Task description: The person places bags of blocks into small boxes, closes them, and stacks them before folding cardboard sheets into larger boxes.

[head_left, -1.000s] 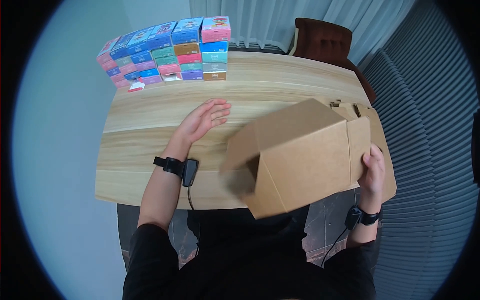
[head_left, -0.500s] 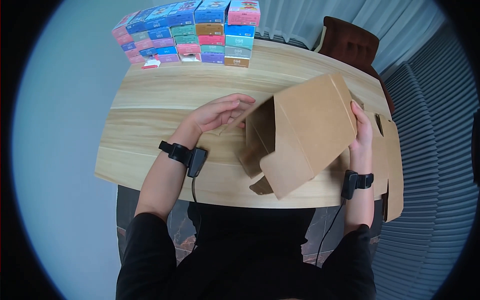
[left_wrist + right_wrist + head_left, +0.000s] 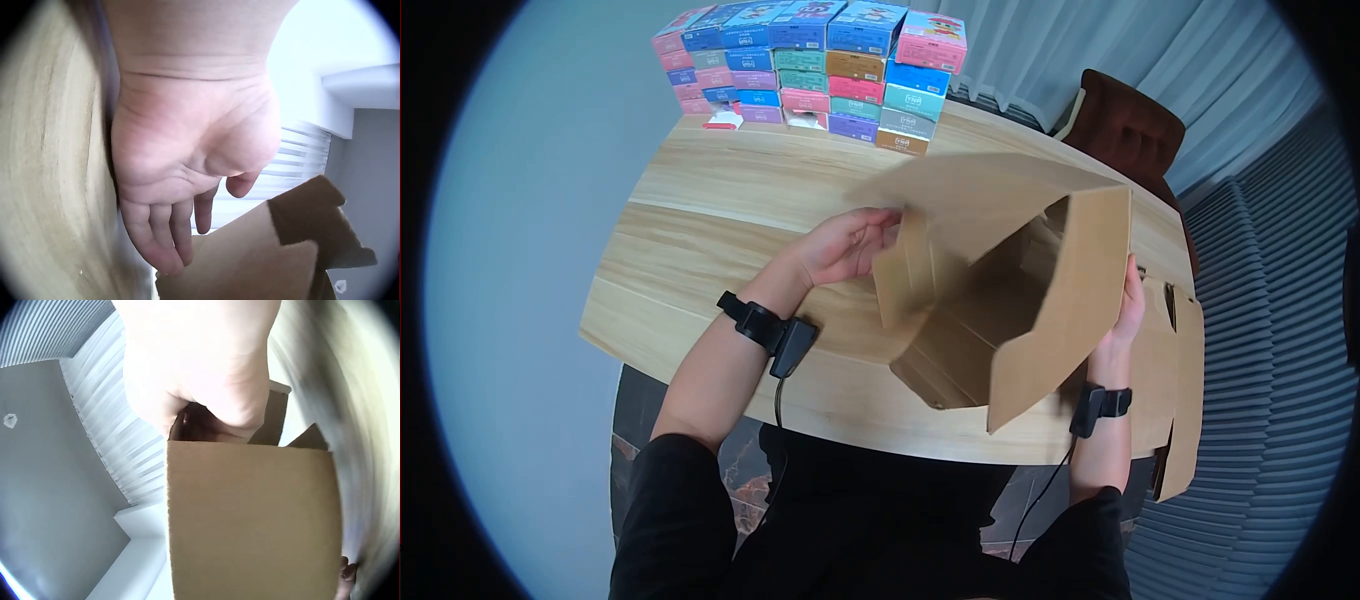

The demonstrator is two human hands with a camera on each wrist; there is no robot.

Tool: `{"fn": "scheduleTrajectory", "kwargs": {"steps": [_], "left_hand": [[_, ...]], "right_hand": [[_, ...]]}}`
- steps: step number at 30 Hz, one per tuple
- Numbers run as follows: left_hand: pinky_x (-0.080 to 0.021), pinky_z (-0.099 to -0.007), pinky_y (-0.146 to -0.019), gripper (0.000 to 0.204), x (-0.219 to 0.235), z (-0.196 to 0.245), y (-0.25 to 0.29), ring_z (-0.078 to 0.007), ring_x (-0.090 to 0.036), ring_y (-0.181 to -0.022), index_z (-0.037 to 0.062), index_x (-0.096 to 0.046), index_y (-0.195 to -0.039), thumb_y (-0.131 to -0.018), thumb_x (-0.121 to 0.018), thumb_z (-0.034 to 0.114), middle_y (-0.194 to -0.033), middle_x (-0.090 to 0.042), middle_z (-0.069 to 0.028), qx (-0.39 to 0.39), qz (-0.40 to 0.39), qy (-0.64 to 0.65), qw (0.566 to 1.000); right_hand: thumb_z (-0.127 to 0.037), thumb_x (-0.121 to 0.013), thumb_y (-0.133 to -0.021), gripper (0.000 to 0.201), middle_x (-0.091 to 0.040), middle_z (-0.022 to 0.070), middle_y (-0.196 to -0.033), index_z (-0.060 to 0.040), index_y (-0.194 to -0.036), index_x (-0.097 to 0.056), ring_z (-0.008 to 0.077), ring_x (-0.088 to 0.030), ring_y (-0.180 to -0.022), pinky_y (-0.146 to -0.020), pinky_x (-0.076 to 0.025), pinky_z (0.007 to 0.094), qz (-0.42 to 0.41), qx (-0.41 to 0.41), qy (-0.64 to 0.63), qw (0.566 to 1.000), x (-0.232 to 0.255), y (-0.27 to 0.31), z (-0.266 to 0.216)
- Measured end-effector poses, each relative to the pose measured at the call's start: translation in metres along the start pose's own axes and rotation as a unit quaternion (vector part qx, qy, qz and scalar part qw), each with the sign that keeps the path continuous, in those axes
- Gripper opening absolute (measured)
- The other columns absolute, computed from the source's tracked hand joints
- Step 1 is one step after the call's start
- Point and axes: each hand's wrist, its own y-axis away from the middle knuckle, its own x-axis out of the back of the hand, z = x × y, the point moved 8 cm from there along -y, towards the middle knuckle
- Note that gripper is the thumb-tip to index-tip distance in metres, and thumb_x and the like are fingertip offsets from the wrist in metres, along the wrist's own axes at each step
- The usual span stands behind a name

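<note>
An open brown cardboard box [image 3: 1085,290] is tilted over the right half of the table, its open end and loose flaps towards the left and front. My right hand [image 3: 1130,305] holds the box at its right side. The right wrist view shows the curled fingers of that hand [image 3: 200,381] over the edge of a cardboard panel [image 3: 253,519]. At the opposite side, my left hand [image 3: 848,245] has its fingertips right at a flap [image 3: 910,265]. Its fingers [image 3: 159,231] are loosely bent with the palm showing in the left wrist view.
A stack of small coloured boxes [image 3: 855,90] stands along the table's far left side, with a torn red-and-white piece [image 3: 725,118] at its foot. Flattened cardboard [image 3: 1190,380] lies at the right edge. A brown chair [image 3: 1125,130] stands behind the table [image 3: 700,235].
The box has turned so its open inside faces the front more. My right hand has moved left from the table's right end, and my left hand has come right, up to a flap.
</note>
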Motion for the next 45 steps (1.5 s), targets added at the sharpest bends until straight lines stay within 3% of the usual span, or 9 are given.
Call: {"fn": "scheduleTrajectory", "kwargs": {"steps": [3,14,21,24,29,33,39,42,45], "left_hand": [[-0.047,-0.0340,-0.096,0.044,-0.001,-0.005,0.007,-0.0196,-0.059,-0.113,0.0047,-0.048,-0.134,-0.100,-0.047,0.033,-0.130,-0.057,-0.0083,0.029,-0.015,0.012,0.999],[-0.046,-0.0384,-0.100,0.051,0.022,-0.016,0.009,-0.0198,-0.053,-0.123,0.0090,-0.047,-0.139,-0.095,-0.059,0.032,-0.136,-0.054,-0.0082,0.020,-0.035,-0.012,0.999],[-0.052,-0.0387,-0.095,0.052,0.029,0.000,0.009,-0.0220,-0.058,-0.118,0.0060,-0.045,-0.140,-0.094,-0.061,0.025,-0.136,-0.054,-0.0116,-0.088,0.006,-0.046,0.995],[-0.052,-0.0386,-0.094,0.052,0.028,0.001,0.008,-0.0216,-0.058,-0.118,0.0063,-0.045,-0.140,-0.094,-0.060,0.024,-0.136,-0.054,-0.0109,-0.089,0.024,-0.061,0.994],[-0.046,-0.0355,-0.101,0.053,0.019,0.004,0.003,-0.0175,-0.051,-0.125,0.0090,-0.041,-0.143,-0.095,-0.061,0.020,-0.139,-0.051,-0.0078,-0.076,0.033,-0.095,0.992],[-0.042,-0.0357,-0.105,0.057,-0.016,0.029,-0.001,-0.0182,-0.045,-0.130,0.0108,-0.031,-0.149,-0.098,-0.056,0.017,-0.143,-0.045,-0.0088,-0.167,0.067,-0.151,0.972],[-0.041,-0.0360,-0.105,0.060,-0.022,0.036,0.001,-0.0196,-0.045,-0.130,0.0119,-0.025,-0.151,-0.099,-0.054,0.014,-0.143,-0.044,-0.0098,-0.188,0.098,-0.131,0.968],[-0.041,-0.0359,-0.105,0.060,-0.021,0.037,0.000,-0.0198,-0.045,-0.129,0.0111,-0.026,-0.150,-0.098,-0.055,0.014,-0.143,-0.043,-0.0103,-0.207,0.104,-0.156,0.960],[-0.041,-0.0357,-0.105,0.061,-0.022,0.038,0.000,-0.0194,-0.045,-0.129,0.0099,-0.026,-0.150,-0.097,-0.056,0.013,-0.143,-0.044,-0.0106,-0.215,0.107,-0.190,0.952]], "right_hand": [[-0.036,-0.039,-0.103,0.045,-0.059,0.0154,-0.130,-0.0040,-0.133,-0.051,0.0321,-0.059,-0.115,-0.099,-0.048,0.0449,-0.031,-0.018,-0.058,0.998,-0.004,0.002,0.019],[-0.044,-0.043,-0.101,0.050,-0.061,0.0113,-0.126,-0.0050,-0.131,-0.052,0.0253,-0.059,-0.114,-0.098,-0.047,0.0393,0.094,-0.028,0.107,0.989,0.036,-0.004,0.033],[-0.034,-0.053,-0.100,0.033,-0.068,0.0063,-0.107,-0.0047,-0.112,-0.062,0.0148,-0.064,-0.095,-0.085,-0.051,0.0292,0.187,0.103,0.373,0.903,0.074,-0.011,0.000],[-0.034,-0.052,-0.100,0.033,-0.068,0.0058,-0.105,-0.0044,-0.110,-0.062,0.0140,-0.064,-0.094,-0.084,-0.051,0.0285,0.207,0.142,0.350,0.903,0.073,-0.008,-0.006],[-0.036,-0.051,-0.100,0.037,-0.066,0.0085,-0.112,-0.0029,-0.115,-0.060,0.0163,-0.064,-0.096,-0.086,-0.052,0.0315,0.201,0.057,0.224,0.952,0.049,-0.006,0.014],[-0.036,-0.053,-0.099,0.038,-0.065,0.0098,-0.114,-0.0020,-0.115,-0.059,0.0182,-0.063,-0.099,-0.088,-0.052,0.0336,0.222,0.032,0.186,0.957,0.055,-0.006,0.018],[-0.028,-0.057,-0.099,0.027,-0.064,0.0062,-0.104,-0.0035,-0.110,-0.059,0.0116,-0.059,-0.088,-0.081,-0.049,0.0286,0.256,0.148,0.335,0.894,0.068,-0.004,-0.003],[-0.021,-0.058,-0.098,0.023,-0.063,0.0046,-0.103,-0.0028,-0.110,-0.058,0.0090,-0.056,-0.084,-0.079,-0.047,0.0258,0.255,0.200,0.451,0.832,0.067,-0.004,-0.013],[-0.018,-0.060,-0.095,0.026,-0.062,0.0080,-0.111,-0.0015,-0.116,-0.056,0.0143,-0.057,-0.097,-0.087,-0.047,0.0287,0.248,0.213,0.570,0.754,0.042,-0.002,-0.014]]}}
